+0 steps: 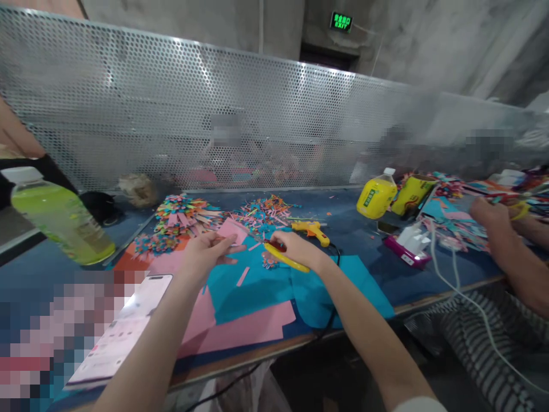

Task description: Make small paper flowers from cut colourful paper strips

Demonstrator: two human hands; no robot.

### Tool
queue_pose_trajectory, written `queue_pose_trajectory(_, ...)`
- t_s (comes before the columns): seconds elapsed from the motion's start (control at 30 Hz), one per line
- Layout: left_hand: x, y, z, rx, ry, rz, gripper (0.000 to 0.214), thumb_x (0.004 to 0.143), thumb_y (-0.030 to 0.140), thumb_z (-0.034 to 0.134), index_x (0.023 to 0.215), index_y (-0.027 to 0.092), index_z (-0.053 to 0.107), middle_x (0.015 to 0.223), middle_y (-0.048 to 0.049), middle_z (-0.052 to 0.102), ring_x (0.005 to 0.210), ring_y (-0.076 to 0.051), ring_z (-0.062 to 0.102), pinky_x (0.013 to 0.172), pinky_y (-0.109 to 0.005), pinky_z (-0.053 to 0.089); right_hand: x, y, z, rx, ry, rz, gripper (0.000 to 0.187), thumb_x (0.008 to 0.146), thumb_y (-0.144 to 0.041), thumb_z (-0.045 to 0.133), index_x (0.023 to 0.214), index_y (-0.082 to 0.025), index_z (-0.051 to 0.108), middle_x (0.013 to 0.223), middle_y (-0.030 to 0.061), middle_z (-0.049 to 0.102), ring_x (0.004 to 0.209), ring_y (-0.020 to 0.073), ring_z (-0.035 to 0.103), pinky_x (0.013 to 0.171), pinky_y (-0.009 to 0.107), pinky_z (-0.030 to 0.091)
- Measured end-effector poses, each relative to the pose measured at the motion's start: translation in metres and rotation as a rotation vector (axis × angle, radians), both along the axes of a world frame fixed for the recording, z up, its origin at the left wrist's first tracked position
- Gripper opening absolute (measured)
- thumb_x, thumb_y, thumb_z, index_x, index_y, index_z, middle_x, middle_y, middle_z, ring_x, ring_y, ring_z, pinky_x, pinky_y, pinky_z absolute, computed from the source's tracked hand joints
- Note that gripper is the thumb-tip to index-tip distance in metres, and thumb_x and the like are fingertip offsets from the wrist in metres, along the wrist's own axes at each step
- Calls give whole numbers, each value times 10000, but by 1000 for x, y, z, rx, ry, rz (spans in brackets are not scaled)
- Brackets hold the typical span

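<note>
My right hand (291,247) is closed round the yellow handles of a pair of scissors (286,258), whose blades point left toward my other hand. My left hand (209,253) pinches a piece of pink paper (234,228) at its fingertips, with its other fingers loosely bent. Beneath both hands lie sheets of blue paper (253,292) and pink paper (240,332). A short pink strip (243,277) rests on the blue sheet. Beyond the scissors is a yellow glue gun (312,230), its cord running down past my right forearm.
Heaps of cut paper strips (266,210) and fringed paper bundles (184,214) lie at the back. A phone (124,332) and a green drink bottle (60,217) stay left. Rightward are a yellow bottle (377,194), a purple power strip (405,252) and a co-worker's hands (493,220) with scissors.
</note>
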State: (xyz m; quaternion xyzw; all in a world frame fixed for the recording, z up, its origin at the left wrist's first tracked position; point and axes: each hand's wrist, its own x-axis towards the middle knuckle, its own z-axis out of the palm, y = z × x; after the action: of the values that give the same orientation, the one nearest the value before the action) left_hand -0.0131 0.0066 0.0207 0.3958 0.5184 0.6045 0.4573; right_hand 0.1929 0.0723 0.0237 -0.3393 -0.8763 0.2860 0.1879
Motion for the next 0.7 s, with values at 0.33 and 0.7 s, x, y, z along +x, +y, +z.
queue_pose_trajectory(0.33,-3,3,-5,-5,6,-9,290,541,270,745,682,121,540,633,-29,626,714,-249,669,382,-197,519,-4,2,-6,-1,20,-17,338,675,-498,566,688,-175,465,620,-35,473,542,85,409,500,209,335)
queue_pose_trajectory(0.7,-3,2,-4,-23,-27,-21,290,515,260,760,635,131,530,583,-21,620,664,-246,671,381,-208,516,-6,2,-3,49,-17,-49,349,646,-506,585,636,-176,470,593,-36,475,538,88,400,492,208,303)
